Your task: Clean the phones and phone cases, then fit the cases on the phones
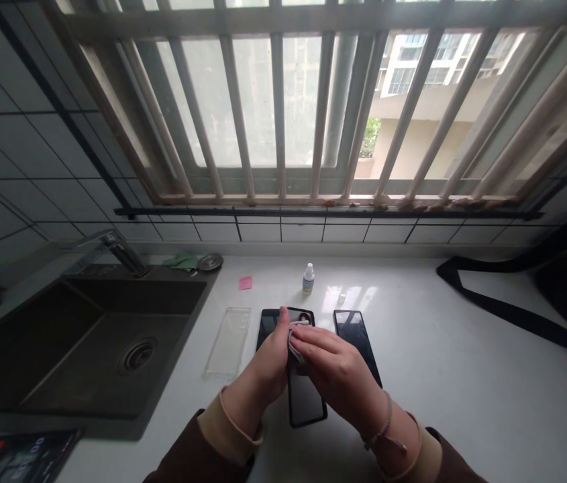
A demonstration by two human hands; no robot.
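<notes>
My left hand [270, 359] is closed around the left side of a black-framed phone [308, 401], its thumb along the upper part. Against the face of that phone my right hand [338, 362] presses a folded light-coloured cloth [297, 345], fingers together over it. Behind my left hand lies a dark flat device [266, 323], mostly hidden. To the right of my right hand a second phone [358, 335] lies on the counter, partly covered by the hand. A clear phone case [229, 342] lies to the left.
A small white dropper bottle [308, 280] stands beyond the phones, near a small white cap [342, 298]. A pink sticky note [245, 283] lies further left. The sink [207, 295] with its faucet [127, 253] is at left, a black strap [474, 292] at right, a dark package [16, 456] lower left.
</notes>
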